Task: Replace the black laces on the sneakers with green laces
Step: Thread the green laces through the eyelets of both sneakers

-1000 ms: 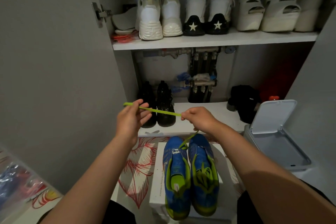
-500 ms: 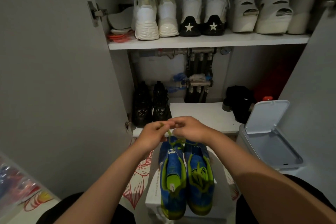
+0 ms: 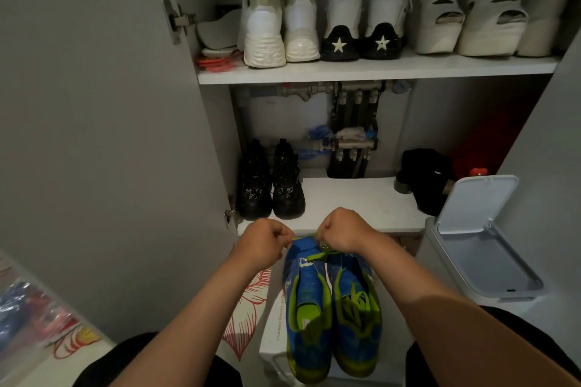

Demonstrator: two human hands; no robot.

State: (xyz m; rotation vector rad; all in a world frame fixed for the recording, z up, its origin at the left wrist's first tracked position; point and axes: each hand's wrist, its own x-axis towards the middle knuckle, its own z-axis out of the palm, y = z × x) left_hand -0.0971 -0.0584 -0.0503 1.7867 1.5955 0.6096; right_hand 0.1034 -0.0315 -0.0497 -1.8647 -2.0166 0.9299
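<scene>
Sneakers [image 3: 306,302], blue with lime trim, sit side by side on a white box [image 3: 273,342] nearest the person, toes pointing away. At their far end the green lace [image 3: 317,257] runs between both hands. The left hand [image 3: 262,243] and right hand [image 3: 342,234] each have fingers curled tight, pinching it. The lace looks light, limp and thin, best gripped close to its tip. Beyond, black boots [image 3: 270,185] stand on a shelf.

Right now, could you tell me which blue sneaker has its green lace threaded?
The right-hand sneaker: green lace criss-crosses its tongue. The left-hand sneaker shows a bare tongue, while the left hand and right hand pinch a loose green lace near its toe.
</scene>
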